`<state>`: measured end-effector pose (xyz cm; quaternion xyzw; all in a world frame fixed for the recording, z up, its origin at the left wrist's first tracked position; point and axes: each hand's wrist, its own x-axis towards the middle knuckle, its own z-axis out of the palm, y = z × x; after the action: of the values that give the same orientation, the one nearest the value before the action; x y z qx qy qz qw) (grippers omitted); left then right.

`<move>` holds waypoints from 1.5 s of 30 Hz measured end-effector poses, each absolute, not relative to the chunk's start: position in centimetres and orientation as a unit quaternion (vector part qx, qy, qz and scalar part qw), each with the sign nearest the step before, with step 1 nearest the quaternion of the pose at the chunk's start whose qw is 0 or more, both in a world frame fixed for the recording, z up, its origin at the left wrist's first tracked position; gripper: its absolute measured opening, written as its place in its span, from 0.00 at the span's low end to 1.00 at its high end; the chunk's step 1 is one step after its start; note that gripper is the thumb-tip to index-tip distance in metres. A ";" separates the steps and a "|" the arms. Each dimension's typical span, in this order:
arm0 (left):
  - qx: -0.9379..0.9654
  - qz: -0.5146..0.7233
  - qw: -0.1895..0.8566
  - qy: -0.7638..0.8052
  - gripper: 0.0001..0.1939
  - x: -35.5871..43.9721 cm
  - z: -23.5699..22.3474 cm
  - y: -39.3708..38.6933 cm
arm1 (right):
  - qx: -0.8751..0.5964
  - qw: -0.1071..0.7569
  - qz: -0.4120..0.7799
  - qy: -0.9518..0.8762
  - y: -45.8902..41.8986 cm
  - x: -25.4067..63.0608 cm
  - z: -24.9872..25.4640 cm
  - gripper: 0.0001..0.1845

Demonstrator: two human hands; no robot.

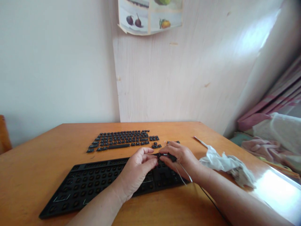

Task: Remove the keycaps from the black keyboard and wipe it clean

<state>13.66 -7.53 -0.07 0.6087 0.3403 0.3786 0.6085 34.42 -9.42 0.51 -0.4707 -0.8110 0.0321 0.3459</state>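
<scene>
Keycaps (119, 146) bear unreadably small marks; right hand (184, 157) grasps wired tool (173, 158), left hand (141, 164) half-curled, its hold unclear.

L hand (139, 169) and R hand (182, 157) are making 2. Loose keycaps (122, 138) are numbering dozens (too small for exact qty), incl. 1 spacebar (119, 146). Kbd base (98, 179) is tallying 1; wire-ended tool (173, 158), 1, is showing 2 wires (185, 172). Table (28, 169), cable (213, 202) & wall sheet (150, 28) are registering 1 ea.

Pale wall (56, 62), wood-grain panel (164, 81) with a poster (150, 18), glossy wooden table (42, 150), pink curtain (282, 89) at right, bright glare (279, 188)
</scene>
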 end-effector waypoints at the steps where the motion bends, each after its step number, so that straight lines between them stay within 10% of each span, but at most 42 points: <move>1: 0.630 0.389 0.574 0.350 0.17 13.6 -0.1 -7.4 | -0.489 0.353 0.023 -0.797 -9.0 35.1 0.5 0.11; 13: 0.843 0.312 0.134 0.418 0.09 12.2 -1.5 -5.8 | -0.649 0.245 -0.035 -0.719 -4.7 43.2 -1.9 0.12; 45: 0.865 0.275 0.097 0.409 0.10 12.3 -1.8 -5.9 | -0.674 0.157 -0.043 -0.721 -3.8 42.5 -2.7 0.14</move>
<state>12.30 -5.90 -1.82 0.8647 0.4088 0.2753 0.0969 42.55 -3.77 -2.73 -0.6739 -0.7207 -0.0430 0.1567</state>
